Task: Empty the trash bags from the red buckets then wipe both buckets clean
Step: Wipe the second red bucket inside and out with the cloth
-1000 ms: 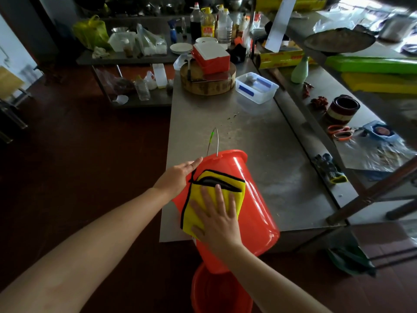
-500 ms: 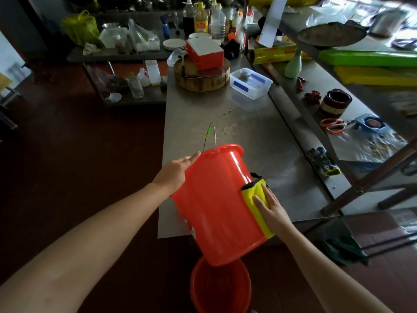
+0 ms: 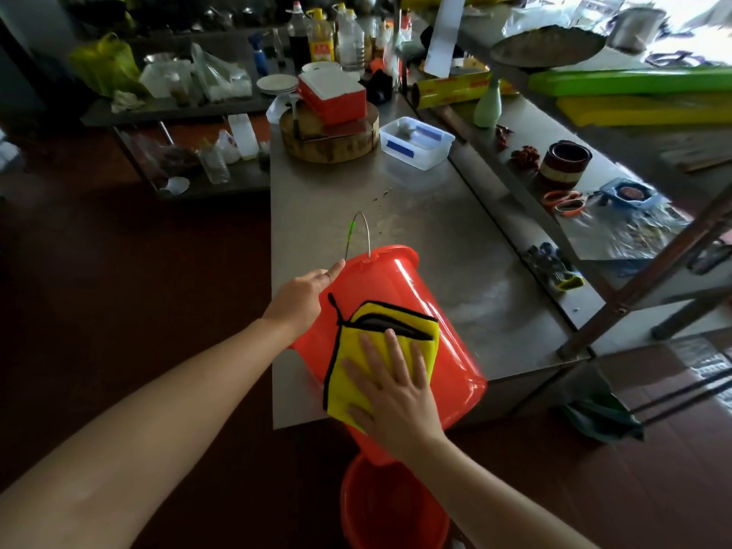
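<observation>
We look down at a steel counter (image 3: 435,231) in a cluttered kitchen. A red bucket (image 3: 396,287) lies tilted on the counter's near edge, its mouth facing away from us. Its base hangs past the edge, above a second red bucket (image 3: 392,509) standing on the dark floor. Its wire handle (image 3: 362,227) sticks up at the rim.

The left hand (image 3: 301,299) holds the tilted bucket by its side near the rim. The thumb lies along the wall, and the other fingers curl out of sight round it. The right hand (image 3: 396,390) lies flat, its fingers straight and spread, pressing a folded yellow cloth (image 3: 347,350) with black edging onto the bucket's outer wall.

Farther back on the counter are a round wooden chopping block (image 3: 328,140), a red box with a white lid (image 3: 336,93) on top of it, and a clear plastic container (image 3: 416,142) beside it.
</observation>
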